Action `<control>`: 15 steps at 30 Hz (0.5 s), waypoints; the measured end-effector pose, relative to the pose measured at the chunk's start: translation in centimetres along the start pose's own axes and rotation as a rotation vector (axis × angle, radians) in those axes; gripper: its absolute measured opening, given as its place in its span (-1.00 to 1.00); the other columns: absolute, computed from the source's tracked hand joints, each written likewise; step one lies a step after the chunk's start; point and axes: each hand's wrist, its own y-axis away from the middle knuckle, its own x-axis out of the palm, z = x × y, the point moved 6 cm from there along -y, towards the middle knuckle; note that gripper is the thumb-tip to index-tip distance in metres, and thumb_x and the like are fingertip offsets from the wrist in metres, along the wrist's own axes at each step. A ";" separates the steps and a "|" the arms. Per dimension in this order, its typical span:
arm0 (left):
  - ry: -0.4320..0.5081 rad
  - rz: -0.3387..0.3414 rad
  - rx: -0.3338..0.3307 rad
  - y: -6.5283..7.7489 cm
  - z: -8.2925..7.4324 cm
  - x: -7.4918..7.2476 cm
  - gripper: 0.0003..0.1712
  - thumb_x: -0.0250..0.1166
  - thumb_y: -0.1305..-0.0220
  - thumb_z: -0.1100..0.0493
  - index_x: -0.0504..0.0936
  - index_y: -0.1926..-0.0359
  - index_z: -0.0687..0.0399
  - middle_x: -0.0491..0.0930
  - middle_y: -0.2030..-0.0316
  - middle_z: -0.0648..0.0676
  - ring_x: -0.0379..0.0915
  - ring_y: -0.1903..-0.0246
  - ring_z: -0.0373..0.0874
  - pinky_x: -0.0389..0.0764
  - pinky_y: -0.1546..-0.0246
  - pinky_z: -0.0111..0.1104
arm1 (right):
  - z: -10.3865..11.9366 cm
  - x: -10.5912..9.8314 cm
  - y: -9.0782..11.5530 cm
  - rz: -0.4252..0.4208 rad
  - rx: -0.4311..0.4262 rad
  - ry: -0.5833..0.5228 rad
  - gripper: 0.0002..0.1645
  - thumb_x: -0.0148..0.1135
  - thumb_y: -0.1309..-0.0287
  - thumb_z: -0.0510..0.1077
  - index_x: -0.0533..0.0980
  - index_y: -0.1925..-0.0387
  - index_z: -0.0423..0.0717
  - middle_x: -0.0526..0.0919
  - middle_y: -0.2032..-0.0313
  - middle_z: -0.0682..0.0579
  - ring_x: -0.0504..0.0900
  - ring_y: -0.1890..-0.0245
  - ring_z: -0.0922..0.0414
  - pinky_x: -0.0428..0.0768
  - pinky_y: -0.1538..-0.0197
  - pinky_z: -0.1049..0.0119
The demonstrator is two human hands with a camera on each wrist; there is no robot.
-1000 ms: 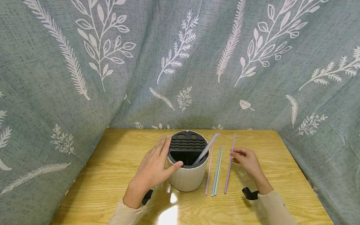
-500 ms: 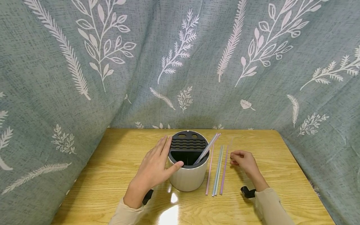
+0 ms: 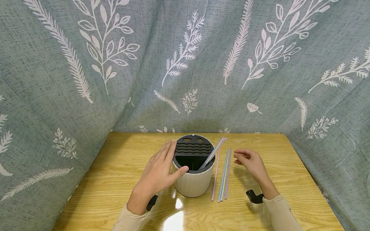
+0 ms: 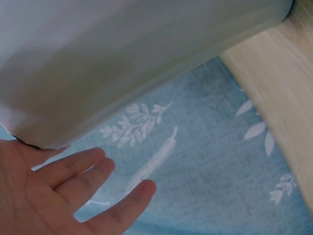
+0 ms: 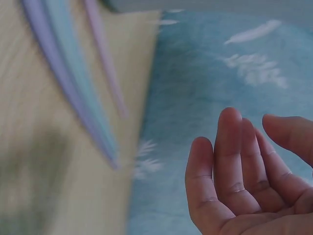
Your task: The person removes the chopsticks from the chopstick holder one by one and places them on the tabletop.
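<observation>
The left hand point(image 3: 157, 175) is spread flat against the pale round pot point(image 3: 192, 184). Its long fingers lie along the pot's left side, and its thumb reaches over the front of the black top point(image 3: 193, 148). The right hand point(image 3: 251, 165) is up near the thin sticks, with its fingers loosely bent. The right wrist view shows a gap between thumb and fingers.

The pot stands near the middle of the table point(image 3: 289, 179). Some shiny sticks point(image 3: 212, 155) lean out of its front hole to the right. Their low ends are lost in the dark, and I cannot tell how many there are.

More sticks lie between the pot and the right hand: a pink stick point(image 3: 215, 175) next to the pot, then a blue stick point(image 3: 223, 175) and a green stick close together, then a purple stick point(image 3: 228, 175). In the right wrist view they are blurry and cut off at the top. In the left wrist view the pot is cut off too.

The table's back edge is just behind the pot, with a leafy cloth point(image 3: 214, 109) hanging past it. Wide bare wood reaches out on both sides, beyond the hands.
</observation>
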 end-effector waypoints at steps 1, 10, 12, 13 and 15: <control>0.000 -0.003 0.001 0.0 0.0 0.0 0.10 -0.11 -0.32 -0.58 -0.23 -0.62 -0.11 -0.09 -0.56 0.11 -0.13 -0.51 0.04 0.19 -0.35 0.11 | 0.6 0.2 0.1 0.003 -0.022 0.002 -0.59 0.26 -0.38 -0.19 0.53 -0.09 -0.45 0.62 0.07 -0.29 0.72 0.23 -0.05 0.68 0.09 0.20; 0.002 -0.007 0.003 0.0 0.0 0.0 0.10 -0.10 -0.32 -0.57 -0.23 -0.62 -0.11 -0.08 -0.56 0.11 -0.13 -0.51 0.04 0.18 -0.36 0.10 | 6.1 1.7 1.9 0.029 -0.234 -0.043 -0.66 0.31 -0.33 -0.18 0.61 -0.04 -0.31 0.68 0.12 -0.24 0.72 0.20 -0.05 0.66 0.04 0.26; 0.004 -0.006 0.001 0.0 0.0 0.1 0.10 -0.10 -0.32 -0.57 -0.23 -0.62 -0.11 -0.08 -0.56 0.11 -0.13 -0.51 0.04 0.18 -0.35 0.10 | 7.2 2.2 2.3 0.033 -0.284 -0.043 -0.70 0.30 -0.33 -0.21 0.62 -0.03 -0.29 0.70 0.16 -0.21 0.73 0.21 -0.03 0.65 0.04 0.27; 0.005 -0.006 0.001 0.0 0.0 0.0 0.10 -0.10 -0.32 -0.57 -0.22 -0.62 -0.11 -0.08 -0.56 0.11 -0.12 -0.51 0.04 0.19 -0.35 0.11 | 7.7 2.5 2.5 0.035 -0.313 -0.045 -0.72 0.30 -0.33 -0.24 0.62 -0.01 -0.29 0.70 0.17 -0.21 0.73 0.22 -0.01 0.65 0.04 0.27; 0.005 -0.008 0.002 0.0 0.0 0.0 0.10 -0.09 -0.32 -0.57 -0.22 -0.62 -0.11 -0.07 -0.56 0.11 -0.11 -0.51 0.05 0.19 -0.35 0.11 | 8.5 3.0 2.8 0.046 -0.367 -0.051 -0.75 0.28 -0.33 -0.30 0.62 0.00 -0.29 0.70 0.17 -0.22 0.73 0.22 0.01 0.65 0.04 0.28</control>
